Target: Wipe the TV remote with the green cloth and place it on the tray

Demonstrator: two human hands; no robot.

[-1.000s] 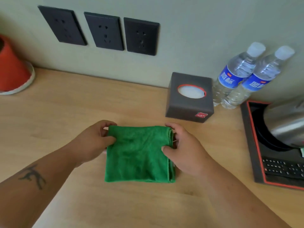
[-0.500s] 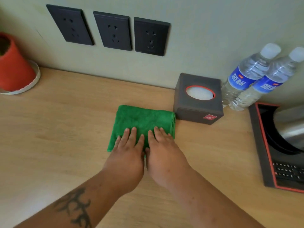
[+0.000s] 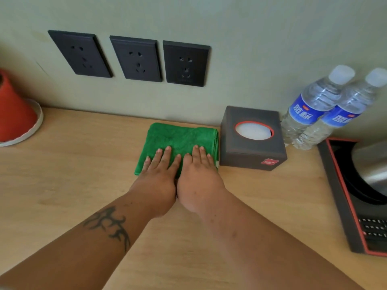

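**A:** We see the TV remote [image 3: 374,232] lying in the tray [image 3: 340,208] at the far right of the desk [image 3: 62,185], only its rows of buttons in frame, the rest cut off by the edge.

**B:** And the green cloth [image 3: 178,139]? We make it folded into a rectangle, flat on the desk near the wall, its right edge just beside the dark tissue box [image 3: 252,139].

**A:** We agree. The left hand [image 3: 156,181] and the right hand [image 3: 200,181] lie palm-down side by side, fingers stretched flat and slightly fanned over the cloth's near half, gripping nothing. The two hands touch along their inner edges.

**B:** We note a dark tattoo [image 3: 109,223] on the left forearm.

**A:** In the tray, behind the remote, we see a rounded metal vessel [image 3: 371,166], perhaps a kettle; too little of it shows to be sure.

**B:** We count two water bottles [image 3: 326,107] with blue labels leaning together against the wall, between the tissue box and the tray. Three black wall sockets [image 3: 134,58] sit above the desk.

**A:** At far left we see a red pot [image 3: 12,109] on a white saucer [image 3: 34,126], well apart from the cloth.
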